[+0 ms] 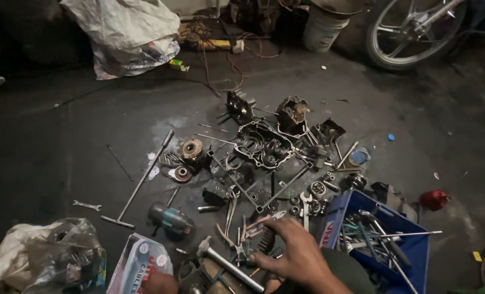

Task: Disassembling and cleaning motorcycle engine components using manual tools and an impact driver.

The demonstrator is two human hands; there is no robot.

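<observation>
My right hand (295, 251) reaches in from the lower right, back up and fingers spread, with nothing visibly in it. It hovers over a heap of hand tools on the dark floor: pliers with reddish grips (251, 226), a coiled spring (266, 239) and a metal hammer (226, 261). Beyond the fingers lies an opened engine crankcase (263, 144) ringed by gears, bearings and bolts. My left hand is not in view. A rounded skin-toned shape (158, 284) shows at the bottom edge, and I cannot tell what it is.
A blue crate (416, 247) of screwdrivers and rods sits to the right. A long T-handle wrench (139, 185), a small spanner (87, 205), a teal power tool (170, 218), a printed box (139, 264) and plastic bags (52, 256) lie left. A motorcycle wheel (411, 30), a bucket (323, 27) and a white sack (125, 32) stand behind.
</observation>
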